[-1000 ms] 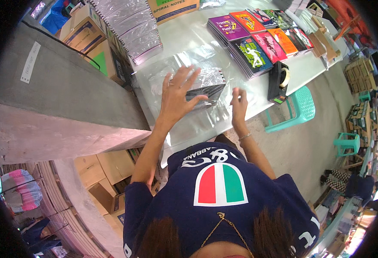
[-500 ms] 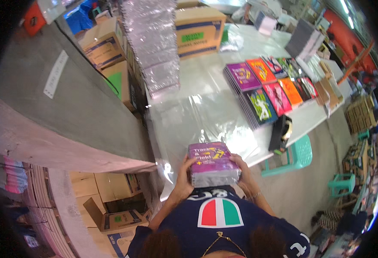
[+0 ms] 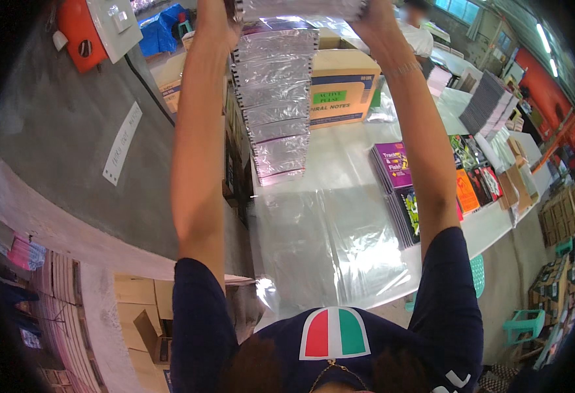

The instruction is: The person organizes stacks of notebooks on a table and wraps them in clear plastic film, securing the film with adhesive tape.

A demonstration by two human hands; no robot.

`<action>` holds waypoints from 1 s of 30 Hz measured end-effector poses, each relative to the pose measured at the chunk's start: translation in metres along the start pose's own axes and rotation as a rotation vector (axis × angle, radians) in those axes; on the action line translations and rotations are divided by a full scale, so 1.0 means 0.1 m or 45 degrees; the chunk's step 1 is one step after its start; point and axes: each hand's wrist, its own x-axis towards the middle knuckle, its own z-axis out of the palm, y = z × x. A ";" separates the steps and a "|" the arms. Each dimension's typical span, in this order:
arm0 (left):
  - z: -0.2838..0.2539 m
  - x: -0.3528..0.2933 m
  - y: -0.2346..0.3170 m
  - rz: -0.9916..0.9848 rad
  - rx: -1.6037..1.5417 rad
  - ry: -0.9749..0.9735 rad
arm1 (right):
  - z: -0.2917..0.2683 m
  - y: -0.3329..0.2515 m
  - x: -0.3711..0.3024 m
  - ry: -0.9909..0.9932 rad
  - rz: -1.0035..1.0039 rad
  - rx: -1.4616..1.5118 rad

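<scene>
Out from close against the body, where it sat half a second ago, the wrapped pack (image 3: 300,8) has moved to the far end of the reach, and both arms have stretched out with it. It is now at the upper edge of the view, over the top end of a tall stack (image 3: 278,98) of similar film-wrapped bundles; whether it touches the stack or is just above it, I cannot tell. The left hand (image 3: 226,14) and right hand (image 3: 374,21) hold it between them, one at each end, spread as wide as the pack; the view cuts off part of both hands, so the exact finger placement cannot be told. Gripping from opposite ends probably keeps the bundle level and its film smooth. The stack's layers lie roughly flush, perhaps so that the column stays steady. Beside it, a brown carton (image 3: 343,92) stands on the white table (image 3: 350,154). Nearer the body, clear plastic sheeting (image 3: 320,252) lies flat, seemingly left within easy reach. Right of that, partly behind the right forearm, colourful notebooks (image 3: 392,164) lie covers up in rows, which likely makes the designs easy to tell apart. Beyond them stands a grey pile (image 3: 488,105).
</scene>
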 end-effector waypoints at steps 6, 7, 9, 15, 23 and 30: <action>-0.57 0.20 -0.03 -0.239 0.433 0.178 | 0.79 0.33 0.14 -0.211 0.045 1.095; -0.53 0.17 -0.09 -0.228 0.341 0.170 | 0.78 0.33 0.06 -0.119 0.056 1.128; -0.34 0.02 -0.31 -0.140 0.339 0.321 | 0.63 0.39 -0.28 0.063 0.128 1.162; -0.11 -1.05 -0.98 0.880 0.741 0.812 | 0.00 0.07 -1.83 -0.420 1.281 1.058; 0.45 -2.23 -3.86 -0.227 1.091 0.511 | -1.98 -1.13 -3.68 -0.436 1.830 0.958; 0.50 -2.11 -5.82 -0.814 1.257 0.571 | -4.84 -2.45 -4.37 0.285 2.076 0.440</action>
